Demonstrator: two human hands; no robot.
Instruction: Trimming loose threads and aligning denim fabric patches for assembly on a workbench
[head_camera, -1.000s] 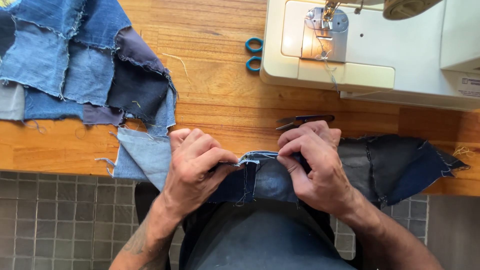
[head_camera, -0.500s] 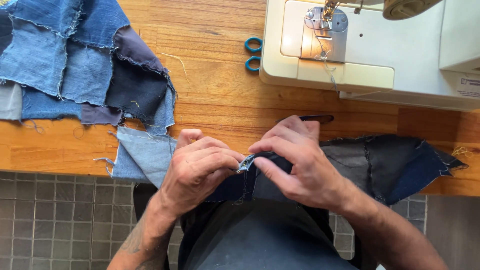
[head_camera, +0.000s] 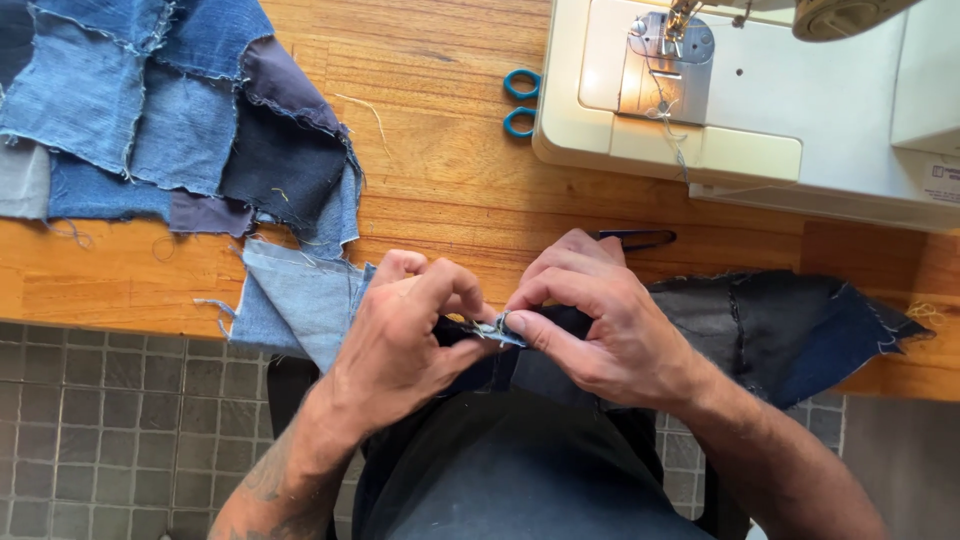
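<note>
A strip of joined denim patches (head_camera: 780, 330) lies over the near edge of the wooden table (head_camera: 440, 190) and across my lap. My left hand (head_camera: 400, 340) and my right hand (head_camera: 600, 320) meet at the strip's middle. Both pinch a small frayed seam edge (head_camera: 492, 328) between thumb and fingertips. A light blue patch (head_camera: 295, 300) of the strip hangs to the left of my left hand; dark blue and black patches spread to the right of my right hand.
A cream sewing machine (head_camera: 760, 110) stands at the back right, needle area lit. Teal scissor handles (head_camera: 520, 100) poke out beside it. A patchwork of denim pieces (head_camera: 150, 110) covers the table's back left. A dark thin tool (head_camera: 640, 238) lies behind my right hand. Grey tiled floor below.
My hands, first apart on the strip's edge, have come together at its middle. The right hand moved left and now pinches the seam next to the left thumb.
</note>
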